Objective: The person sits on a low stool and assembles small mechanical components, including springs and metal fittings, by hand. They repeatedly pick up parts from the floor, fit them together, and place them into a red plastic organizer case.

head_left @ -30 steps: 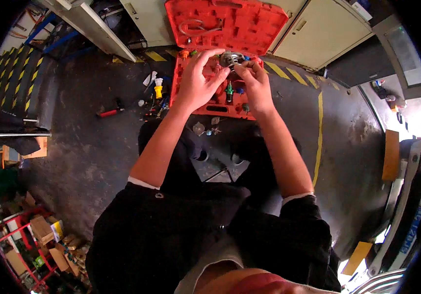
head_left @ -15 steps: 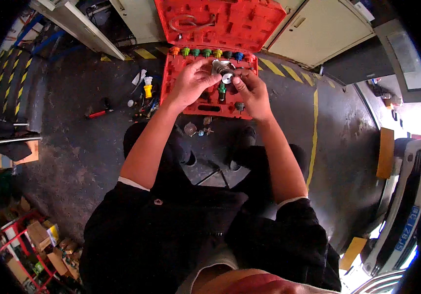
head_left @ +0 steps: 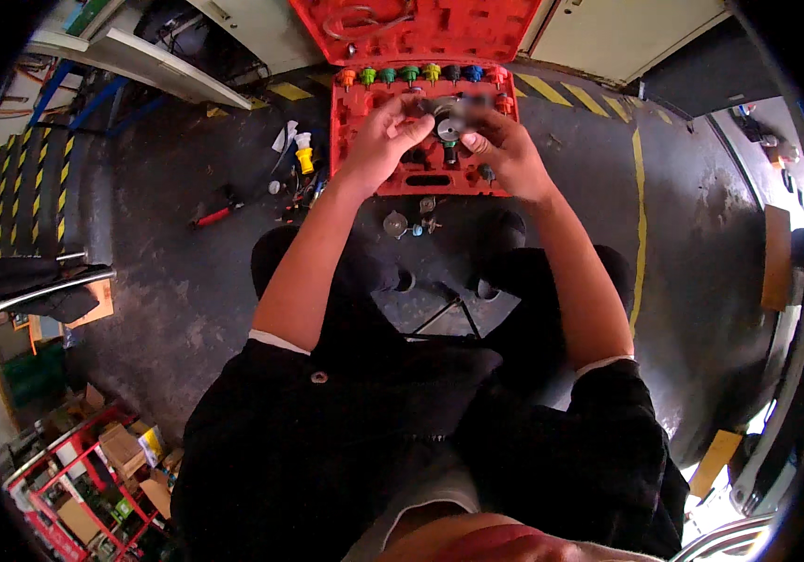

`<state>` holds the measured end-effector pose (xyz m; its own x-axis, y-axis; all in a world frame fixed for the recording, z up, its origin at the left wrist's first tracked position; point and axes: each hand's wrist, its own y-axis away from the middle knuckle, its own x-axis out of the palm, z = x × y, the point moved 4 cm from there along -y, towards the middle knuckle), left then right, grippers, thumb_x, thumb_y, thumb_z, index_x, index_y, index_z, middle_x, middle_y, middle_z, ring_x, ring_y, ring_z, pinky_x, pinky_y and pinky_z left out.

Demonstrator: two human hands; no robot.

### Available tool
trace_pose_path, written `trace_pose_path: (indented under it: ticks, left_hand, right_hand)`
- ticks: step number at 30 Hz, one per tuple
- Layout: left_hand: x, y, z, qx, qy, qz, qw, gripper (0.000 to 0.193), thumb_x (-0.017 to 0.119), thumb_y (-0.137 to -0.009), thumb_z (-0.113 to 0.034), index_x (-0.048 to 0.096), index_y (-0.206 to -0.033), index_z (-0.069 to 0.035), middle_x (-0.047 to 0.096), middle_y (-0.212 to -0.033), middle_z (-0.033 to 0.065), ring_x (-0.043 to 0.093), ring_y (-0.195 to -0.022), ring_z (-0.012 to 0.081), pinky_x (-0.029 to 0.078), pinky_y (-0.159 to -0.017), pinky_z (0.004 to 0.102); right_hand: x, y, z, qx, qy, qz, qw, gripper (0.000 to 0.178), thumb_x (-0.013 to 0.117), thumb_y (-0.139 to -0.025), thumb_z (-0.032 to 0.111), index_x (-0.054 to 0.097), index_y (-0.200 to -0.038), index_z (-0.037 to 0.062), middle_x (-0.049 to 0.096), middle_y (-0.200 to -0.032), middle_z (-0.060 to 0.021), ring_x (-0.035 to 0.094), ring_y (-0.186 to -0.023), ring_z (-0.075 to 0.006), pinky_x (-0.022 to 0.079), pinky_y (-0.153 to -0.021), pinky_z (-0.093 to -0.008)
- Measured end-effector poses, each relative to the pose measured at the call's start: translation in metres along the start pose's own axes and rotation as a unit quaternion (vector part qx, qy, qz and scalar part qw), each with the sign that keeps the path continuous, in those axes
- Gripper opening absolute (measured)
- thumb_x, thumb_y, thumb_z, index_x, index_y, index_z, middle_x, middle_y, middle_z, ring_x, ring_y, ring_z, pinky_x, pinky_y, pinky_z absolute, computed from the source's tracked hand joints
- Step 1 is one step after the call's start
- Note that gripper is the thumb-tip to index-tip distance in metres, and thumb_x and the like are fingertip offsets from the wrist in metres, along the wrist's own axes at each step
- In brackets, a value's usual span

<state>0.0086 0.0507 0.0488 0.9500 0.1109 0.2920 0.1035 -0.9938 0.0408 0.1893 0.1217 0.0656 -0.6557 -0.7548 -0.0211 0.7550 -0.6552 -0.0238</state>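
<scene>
My left hand and my right hand are raised over an open red plastic case. Between their fingertips they hold a small silver metal part with a round disc at its lower end. Its upper portion is blurred by motion, as are the right fingertips. Thumbs from both sides close in on the disc. Along the case's far side stands a row of coloured caps in orange, green, yellow, black and blue. A green and black fitting lies in the case just below the part.
A clear hose sits in the case lid. On the floor before the case lie a round metal piece and small fittings. To the left are a yellow-and-white bottle and a red-handled tool. White cabinets stand behind.
The view has shifted, so the scene sits farther right and slightly higher. The spring and flange, clear earlier, are now blurred as the right fingers move over them. Both hands keep hold.
</scene>
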Motion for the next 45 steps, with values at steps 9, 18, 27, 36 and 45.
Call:
trace_pose_path:
  ticks: [9, 18, 27, 36, 45]
  left_hand:
    - [-0.001, 0.004, 0.0, 0.002, -0.107, 0.015, 0.994, 0.029, 0.063, -0.1, -0.015, 0.055, -0.124, 0.0, 0.063, -0.117, 0.0064, 0.061, -0.107, 0.0123, 0.05, -0.096, 0.0286]
    - [0.002, 0.002, 0.018, 0.048, -0.117, 0.014, 0.992, 0.029, 0.064, -0.1, -0.016, 0.052, -0.121, -0.001, 0.061, -0.113, 0.0056, 0.059, -0.105, 0.012, 0.049, -0.095, 0.0288]
    - [0.006, 0.003, 0.016, 0.045, -0.128, 0.018, 0.991, 0.031, 0.063, -0.098, -0.011, 0.051, -0.126, -0.002, 0.061, -0.11, 0.0056, 0.059, -0.1, 0.0108, 0.05, -0.089, 0.0286]
    - [0.013, 0.003, 0.006, 0.065, -0.149, 0.022, 0.986, 0.039, 0.066, -0.098, -0.02, 0.052, -0.129, -0.001, 0.063, -0.116, 0.0065, 0.062, -0.105, 0.0127, 0.051, -0.089, 0.0282]
    - [0.019, 0.011, -0.002, 0.182, -0.493, 0.015, 0.85, 0.051, 0.077, -0.087, -0.02, 0.053, -0.129, -0.003, 0.069, -0.113, 0.0168, 0.069, -0.103, 0.0311, 0.053, -0.088, 0.0411]
  right_hand:
    - [0.0, 0.003, -0.002, -0.033, 0.051, -0.015, 0.998, 0.045, 0.069, -0.095, 0.018, 0.056, -0.134, -0.0005, 0.068, -0.114, -0.0093, 0.062, -0.103, -0.0164, 0.049, -0.092, -0.0323]
    - [-0.005, 0.004, -0.011, 0.0, 0.073, -0.031, 0.997, 0.04, 0.07, -0.092, 0.011, 0.056, -0.128, -0.0002, 0.069, -0.107, -0.0106, 0.064, -0.098, -0.0173, 0.05, -0.089, -0.0337]
    - [-0.006, 0.008, -0.01, 0.0, 0.077, -0.016, 0.997, 0.04, 0.069, -0.094, 0.014, 0.055, -0.129, -0.0006, 0.068, -0.108, -0.0083, 0.063, -0.097, -0.0154, 0.05, -0.088, -0.0329]
    - [-0.002, 0.008, -0.004, -0.027, 0.03, -0.024, 0.999, 0.058, 0.077, -0.089, 0.026, 0.053, -0.135, -0.0003, 0.07, -0.111, -0.0105, 0.066, -0.099, -0.0183, 0.053, -0.088, -0.0349]
    - [0.002, 0.011, 0.002, -0.046, 0.34, -0.045, 0.938, 0.059, 0.075, -0.082, 0.008, 0.05, -0.135, -0.0008, 0.063, -0.121, -0.0207, 0.062, -0.114, -0.0392, 0.049, -0.096, -0.0418]
